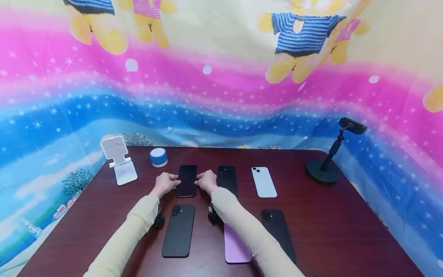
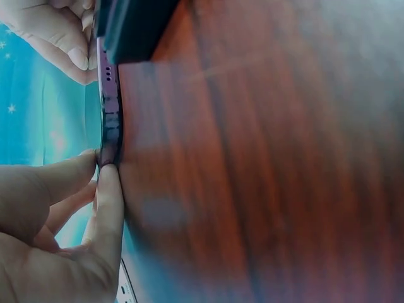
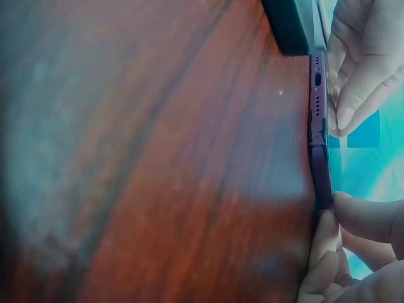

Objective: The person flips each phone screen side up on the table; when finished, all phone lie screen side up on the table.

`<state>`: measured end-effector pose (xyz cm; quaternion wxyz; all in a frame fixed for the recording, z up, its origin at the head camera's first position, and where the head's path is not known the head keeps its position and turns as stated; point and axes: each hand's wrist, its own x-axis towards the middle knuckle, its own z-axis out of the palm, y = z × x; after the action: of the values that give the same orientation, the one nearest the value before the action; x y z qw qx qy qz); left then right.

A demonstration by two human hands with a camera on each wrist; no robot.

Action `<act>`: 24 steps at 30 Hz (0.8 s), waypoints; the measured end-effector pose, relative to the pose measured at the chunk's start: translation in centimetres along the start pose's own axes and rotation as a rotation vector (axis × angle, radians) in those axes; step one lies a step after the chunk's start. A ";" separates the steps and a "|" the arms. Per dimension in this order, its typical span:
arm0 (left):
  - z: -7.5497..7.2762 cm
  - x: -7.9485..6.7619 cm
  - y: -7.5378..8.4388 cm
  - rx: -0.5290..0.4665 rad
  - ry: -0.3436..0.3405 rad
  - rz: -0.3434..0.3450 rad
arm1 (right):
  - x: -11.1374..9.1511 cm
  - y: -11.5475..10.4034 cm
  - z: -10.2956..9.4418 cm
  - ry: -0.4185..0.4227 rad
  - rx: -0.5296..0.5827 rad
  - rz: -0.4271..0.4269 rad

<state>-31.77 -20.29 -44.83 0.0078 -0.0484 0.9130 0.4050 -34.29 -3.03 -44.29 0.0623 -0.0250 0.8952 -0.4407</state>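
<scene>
A smartphone lies screen up in the back row, its screen dark. From its left side my left hand pinches the edge between thumb and fingers. My right hand grips the opposite edge in the same way. Both wrist views look at its purple bottom edge; the right one shows the charging port and speaker holes in that edge. In the left wrist view, thumb and fingertip of my left hand press the phone's corner from two faces. Beside my right hand is a black phone, back up, partly covered by that hand.
A white phone lies farther right. In front are a dark grey phone, a lilac phone and a black phone partly under my right sleeve. Behind stand a white phone stand, a blue-and-white cylinder and a black stand.
</scene>
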 end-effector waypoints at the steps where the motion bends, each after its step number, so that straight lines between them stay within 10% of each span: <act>1: 0.0 0.0 0.0 0.000 0.000 -0.002 | 0.0 0.0 0.0 0.003 -0.003 -0.001; 24: 0.2 -0.3 -0.3 0.027 -0.042 0.007 | 0.3 0.2 0.1 0.011 -0.010 -0.001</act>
<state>-31.43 -20.30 -45.17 0.0262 -0.0367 0.9182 0.3935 -34.53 -2.97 -44.55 0.0569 -0.0231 0.8976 -0.4365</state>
